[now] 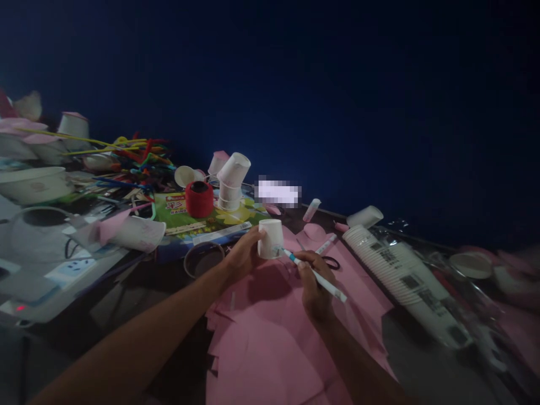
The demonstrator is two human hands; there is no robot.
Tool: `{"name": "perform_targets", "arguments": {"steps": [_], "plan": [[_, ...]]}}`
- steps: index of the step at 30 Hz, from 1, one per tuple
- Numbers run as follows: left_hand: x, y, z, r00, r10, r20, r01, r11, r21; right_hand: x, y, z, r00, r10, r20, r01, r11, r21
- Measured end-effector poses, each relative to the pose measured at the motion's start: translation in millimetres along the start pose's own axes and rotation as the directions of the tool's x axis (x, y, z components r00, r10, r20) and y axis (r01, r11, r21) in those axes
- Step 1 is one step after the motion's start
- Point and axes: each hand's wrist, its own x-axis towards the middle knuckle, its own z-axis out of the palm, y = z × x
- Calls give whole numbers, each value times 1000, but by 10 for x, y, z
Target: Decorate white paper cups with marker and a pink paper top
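A dark blue wall [337,84] fills the space behind my desk [409,349], and the light is dim. Pink paper [261,349] lies in overlapping sheets in front of me. My left hand [244,256] pinches the white cup [270,233] by its side, holding it above the paper; it looks turned rim down. My right hand [313,292] pinches a pen [331,287] between thumb and fingers, its tip at the cup's lower side, beside some faint bluish marks. I cannot tell whether the tip touches.

Just beyond my right hand, another pen [325,246] lies on the paper, near the dark handle loop of the scissors [331,262]. A small tube [311,210] stands tilted farther back. To my right a long sleeve of nested cups [388,275] lies slantwise, with a loose cup [365,216] on its side at the far end.

To my left, a ring [186,264] lies near my wrist. Behind it, a red spool [199,199] and a cup tower [230,188] stand on a green packet [175,209]. Farther left are colourful pipe cleaners [147,152] and a power strip [70,271].
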Motion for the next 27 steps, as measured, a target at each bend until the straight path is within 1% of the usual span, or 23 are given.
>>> {"name": "perform_targets", "arguments": {"steps": [5, 9, 11, 15, 17, 19, 23, 25, 27], "plan": [[16, -24, -21, 999, 30, 38, -30, 999, 10, 22, -37, 27, 997, -63, 51, 63, 998, -5], [7, -18, -3, 997, 52, 59, -52, 999, 2, 31, -9, 58, 996, -77, 36, 78, 997, -13], [0, -8, 4, 997, 43, 58, -43, 999, -9, 30, 21, 57, 998, -53, 20, 53, 998, -26], [-6, 6, -3, 1000, -5, 14, 5, 1000, -22, 16, 76, 11, 996, 81, -24, -82, 996, -37], [0, 2, -16, 1000, -12, 16, 13, 1000, -23, 8, 73, -13, 995, 99, -25, -99, 995, -24], [7, -6, -28, 1000, -6, 13, 6, 1000, -12, 2, 39, -20, 999, 53, -5, -53, 998, -16], [2, -6, -18, 1000, 7, -3, -7, 1000, 17, 3, -60, 15, 995, -88, 56, 89, 996, -13], [-10, 6, 4, 1000, 3, -11, -3, 1000, 21, 8, -87, 38, 991, -118, 61, 118, 993, -7], [-23, 16, 25, 1000, 6, -3, -6, 1000, 21, 15, -93, 54, 991, -121, 59, 121, 993, -10]]}}
